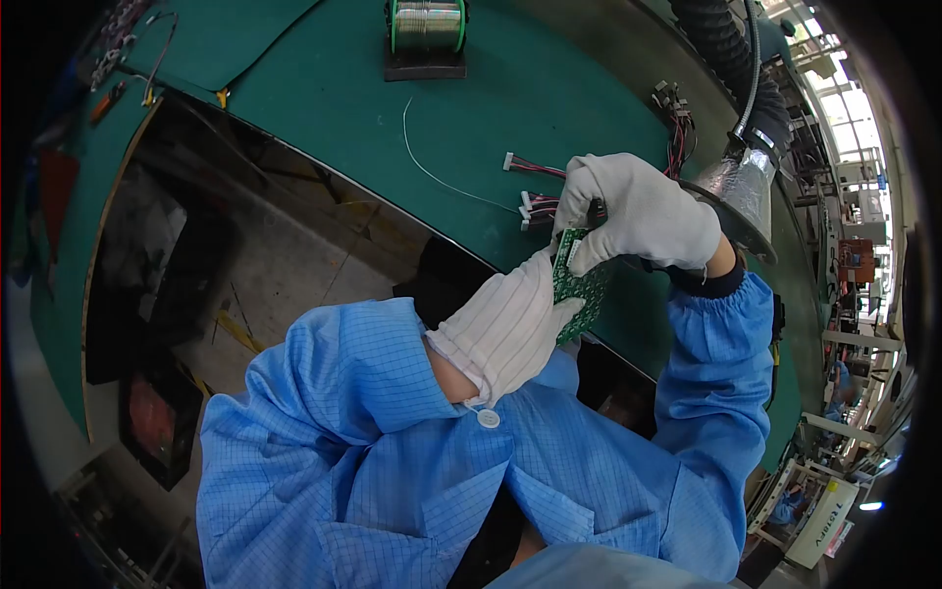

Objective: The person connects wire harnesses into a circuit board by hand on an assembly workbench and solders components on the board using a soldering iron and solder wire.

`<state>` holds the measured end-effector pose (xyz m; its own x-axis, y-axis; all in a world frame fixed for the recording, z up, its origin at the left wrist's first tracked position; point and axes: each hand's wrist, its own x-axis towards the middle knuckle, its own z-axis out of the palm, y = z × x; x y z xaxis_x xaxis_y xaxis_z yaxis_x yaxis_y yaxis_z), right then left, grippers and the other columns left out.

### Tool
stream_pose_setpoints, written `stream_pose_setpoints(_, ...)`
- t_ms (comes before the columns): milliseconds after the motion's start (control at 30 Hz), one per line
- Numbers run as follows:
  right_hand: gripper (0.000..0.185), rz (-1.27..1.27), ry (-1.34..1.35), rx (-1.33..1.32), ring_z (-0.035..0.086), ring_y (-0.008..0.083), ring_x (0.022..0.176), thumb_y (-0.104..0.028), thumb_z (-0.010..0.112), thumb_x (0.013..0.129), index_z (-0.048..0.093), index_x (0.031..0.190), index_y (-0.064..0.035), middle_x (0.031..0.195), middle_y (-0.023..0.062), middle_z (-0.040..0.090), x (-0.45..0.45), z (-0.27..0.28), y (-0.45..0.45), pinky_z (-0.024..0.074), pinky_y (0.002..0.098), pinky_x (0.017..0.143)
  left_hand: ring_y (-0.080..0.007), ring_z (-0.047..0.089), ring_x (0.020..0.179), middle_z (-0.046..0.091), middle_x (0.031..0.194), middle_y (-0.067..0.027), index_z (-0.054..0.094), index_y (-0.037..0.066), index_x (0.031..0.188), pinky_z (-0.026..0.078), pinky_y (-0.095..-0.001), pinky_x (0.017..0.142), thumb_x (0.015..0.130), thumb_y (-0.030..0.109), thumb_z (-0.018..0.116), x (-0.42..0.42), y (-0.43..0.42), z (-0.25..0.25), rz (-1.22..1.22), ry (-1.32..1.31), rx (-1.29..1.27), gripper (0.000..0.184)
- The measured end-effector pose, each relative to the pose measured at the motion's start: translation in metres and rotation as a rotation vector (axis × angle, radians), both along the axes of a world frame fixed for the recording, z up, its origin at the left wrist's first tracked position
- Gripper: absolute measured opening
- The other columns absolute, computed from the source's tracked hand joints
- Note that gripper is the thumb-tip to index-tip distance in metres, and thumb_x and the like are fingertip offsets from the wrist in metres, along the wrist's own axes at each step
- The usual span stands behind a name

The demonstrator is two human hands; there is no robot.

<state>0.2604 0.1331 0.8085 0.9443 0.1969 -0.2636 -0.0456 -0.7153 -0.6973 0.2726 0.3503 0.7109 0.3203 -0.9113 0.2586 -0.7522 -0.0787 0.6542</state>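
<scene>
A green circuit board (581, 297) is held tilted in front of my chest, above the bench's front edge. My left hand (515, 319), in a striped white glove, is closed around the board's left side, with the thumb across its face. Up at the board's top end, my right hand (633, 211), also gloved, has its fingers and thumb pinched over the edge. A small white part shows on the board beside the right thumb. The right fingertips are partly hidden. Just beyond them, red and black cables with white connectors (535, 208) lie on the green mat.
A solder wire spool (428, 27) stands at the back of the green bench mat (334, 108). A thin pale wire (432, 175) curves across the mat. More cables (677, 118) lie at the right, near a foil-wrapped duct (748, 187). A dark gap opens left of the bench edge.
</scene>
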Motion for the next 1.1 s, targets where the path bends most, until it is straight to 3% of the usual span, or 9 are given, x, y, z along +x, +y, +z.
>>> stream_pose_setpoints(67, 0.038, -0.03, 0.085, 0.105, 0.062, 0.0183, 0.077, -0.008, 0.094, 0.057, 0.064, 0.079, -0.0024, 0.085, 0.0054, 0.067, 0.002, 0.0, -0.002, 0.05, 0.0309, 0.069, -0.035, 0.067, 0.078, 0.064, 0.095, -0.0219, 0.053, -0.007, 0.121, 0.055, -0.0414, 0.067, 0.099, 0.026, 0.062, -0.002, -0.001, -0.003, -0.024, -0.305, -0.106, 0.04)
stream_pose_setpoints(133, 0.038, -0.008, 0.089, 0.089, 0.062, 0.0185, 0.077, -0.008, 0.094, 0.057, 0.063, 0.078, -0.0021, 0.084, 0.0056, 0.067, 0.006, 0.0, -0.003, 0.05, 0.0307, 0.069, -0.035, 0.067, 0.078, 0.064, 0.098, -0.0218, 0.055, -0.005, 0.122, 0.055, -0.0404, 0.068, 0.1, 0.026, 0.061, -0.002, -0.004, 0.003, 0.01, 0.061, 0.068, 0.039)
stream_pose_setpoints(367, 0.034, 0.141, 0.058, 0.085, 0.06, 0.0142, 0.068, -0.015, 0.093, 0.064, 0.071, 0.087, -0.0029, 0.077, 0.0025, 0.067, 0.015, -0.006, -0.009, 0.0482, 0.0282, 0.062, -0.0348, 0.067, 0.078, 0.063, 0.099, -0.0217, 0.056, -0.006, 0.119, 0.055, -0.0403, 0.069, 0.1, 0.027, 0.061, -0.001, -0.001, -0.007, -0.001, -0.183, -0.095, 0.038)
stream_pose_setpoints(467, 0.036, 0.162, 0.042, 0.104, 0.061, 0.0145, 0.067, -0.015, 0.093, 0.064, 0.071, 0.089, -0.0026, 0.078, 0.0024, 0.067, 0.016, -0.006, -0.011, 0.0486, 0.0288, 0.061, -0.0354, 0.067, 0.077, 0.065, 0.095, -0.0218, 0.054, -0.007, 0.118, 0.055, -0.0408, 0.067, 0.099, 0.027, 0.062, 0.001, -0.002, 0.001, 0.048, 0.154, -0.003, 0.04)
stream_pose_setpoints(567, 0.04, -0.051, 0.153, 0.002, 0.062, 0.0194, 0.078, -0.011, 0.095, 0.059, 0.062, 0.079, -0.0014, 0.082, 0.0059, 0.066, 0.008, 0.006, 0.005, 0.0498, 0.0308, 0.068, -0.0358, 0.068, 0.075, 0.067, 0.091, -0.0218, 0.052, -0.008, 0.118, 0.056, -0.0409, 0.065, 0.098, 0.027, 0.063, 0.004, -0.001, -0.002, -0.037, -0.33, -0.121, 0.042)
stream_pose_setpoints(633, 0.04, -0.032, 0.049, -0.017, 0.062, 0.0196, 0.078, -0.012, 0.095, 0.059, 0.061, 0.079, -0.0014, 0.082, 0.0058, 0.066, 0.001, 0.002, 0.007, 0.0497, 0.031, 0.068, -0.0357, 0.069, 0.075, 0.068, 0.089, -0.0215, 0.052, -0.007, 0.118, 0.056, -0.0408, 0.064, 0.098, 0.027, 0.064, 0.004, -0.003, 0.011, 0.046, 0.255, 0.106, 0.04)
stream_pose_setpoints(967, 0.042, -0.075, -0.15, -0.112, 0.064, 0.0231, 0.083, -0.017, 0.093, 0.063, 0.06, 0.083, -0.0018, 0.089, 0.0085, 0.068, -0.008, -0.007, 0.007, 0.0514, 0.0331, 0.074, -0.0373, 0.069, 0.08, 0.069, 0.092, -0.0209, 0.052, -0.005, 0.121, 0.057, -0.0408, 0.072, 0.097, 0.026, 0.064, 0.014, -0.008, 0.001, -0.001, 0.072, -0.108, 0.041)
stream_pose_setpoints(1033, 0.041, -0.037, -0.183, -0.172, 0.065, 0.0239, 0.086, -0.018, 0.091, 0.068, 0.061, 0.09, -0.0015, 0.093, 0.0096, 0.069, -0.01, -0.006, 0.008, 0.0522, 0.0333, 0.077, -0.0369, 0.069, 0.083, 0.068, 0.096, -0.0207, 0.053, -0.003, 0.121, 0.057, -0.0416, 0.075, 0.098, 0.026, 0.063, 0.024, -0.011, 0.007, -0.018, 0.494, 0.113, 0.039)
stream_pose_setpoints(1100, 0.039, -0.151, -0.04, 0.107, 0.065, 0.0243, 0.087, -0.017, 0.089, 0.072, 0.061, 0.095, -0.0012, 0.095, 0.0098, 0.069, -0.014, -0.015, 0.004, 0.0522, 0.0339, 0.077, -0.0364, 0.069, 0.084, 0.068, 0.098, -0.0203, 0.054, -0.002, 0.121, 0.057, -0.042, 0.076, 0.098, 0.027, 0.063, 0.024, -0.008, 0.001, -0.042, 0.388, 0.064, 0.038)
